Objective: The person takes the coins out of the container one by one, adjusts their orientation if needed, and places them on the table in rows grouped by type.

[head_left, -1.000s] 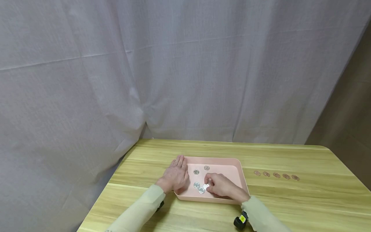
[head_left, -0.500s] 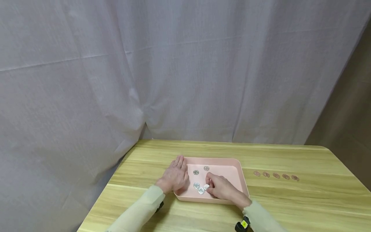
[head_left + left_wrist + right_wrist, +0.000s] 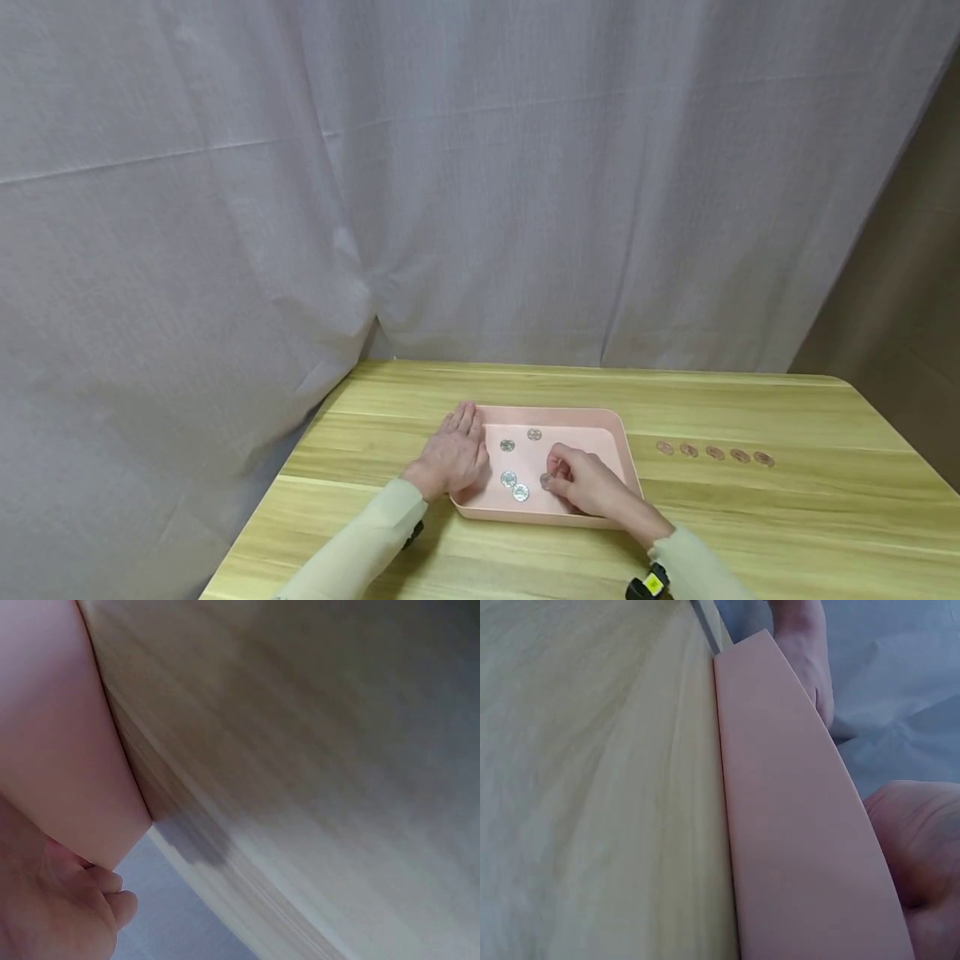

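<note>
In the head view, a shallow pink tray (image 3: 540, 518) lies on the table with several silvery coins inside. My left hand (image 3: 450, 454) rests along the tray's left rim with fingers extended. Inside the tray, my right hand (image 3: 588, 483) pinches a silver coin (image 3: 545, 481) between thumb and index finger, the coin partly hidden by the fingertips. Left of it two coins (image 3: 521, 492) lie edge to edge. Farther back are two separate coins (image 3: 507, 446). Both wrist views show mainly the tray's outer wall (image 3: 795, 825), which hides the right fingertips.
Right of the tray, several copper-coloured coins (image 3: 715, 454) lie in a neat row on the wooden table (image 3: 810, 517). A grey curtain (image 3: 480, 208) hangs behind the table's far edge. Each wrist wears a black strap.
My right hand has shifted right inside the tray, and the pinched coin has moved with it, away from the two touching coins. My left hand has stayed in place.
</note>
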Action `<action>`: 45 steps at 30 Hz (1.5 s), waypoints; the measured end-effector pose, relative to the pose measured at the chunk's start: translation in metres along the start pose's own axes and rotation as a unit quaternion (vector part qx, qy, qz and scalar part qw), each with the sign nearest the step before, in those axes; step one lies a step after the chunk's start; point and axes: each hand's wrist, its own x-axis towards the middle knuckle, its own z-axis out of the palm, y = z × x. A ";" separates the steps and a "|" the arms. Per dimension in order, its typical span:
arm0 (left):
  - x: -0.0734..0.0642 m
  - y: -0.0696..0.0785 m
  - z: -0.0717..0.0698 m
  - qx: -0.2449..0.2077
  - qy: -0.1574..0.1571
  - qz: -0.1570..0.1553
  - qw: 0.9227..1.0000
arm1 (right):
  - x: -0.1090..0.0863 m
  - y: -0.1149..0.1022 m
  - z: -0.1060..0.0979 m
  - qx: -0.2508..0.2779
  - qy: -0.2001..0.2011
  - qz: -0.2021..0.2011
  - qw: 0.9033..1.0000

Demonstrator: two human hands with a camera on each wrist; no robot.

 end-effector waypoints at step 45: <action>0.003 -0.001 0.004 -0.006 -0.007 -0.005 1.000 | -0.039 0.067 -0.112 -0.034 0.125 0.037 0.991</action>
